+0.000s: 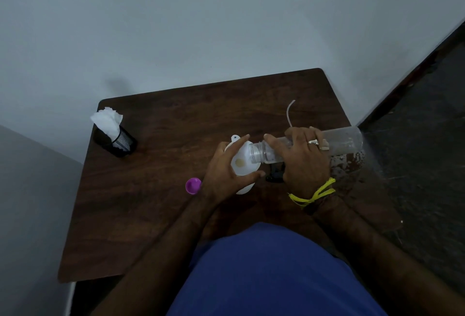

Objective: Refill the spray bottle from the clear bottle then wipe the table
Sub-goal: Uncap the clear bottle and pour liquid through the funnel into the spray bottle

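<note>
Clear bottle [337,141], light, slick and nearly drained, tips into the funnel [242,162]; your right hand [302,157] fingers wrap its middle, your left hand [224,167] fingers clasp the funnel.

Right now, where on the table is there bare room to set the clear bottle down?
Bare wood lies between the mesh cup and the left hand, and along the table near the purple cap. It's crowded around the right hand holding the clear bottle.
</note>
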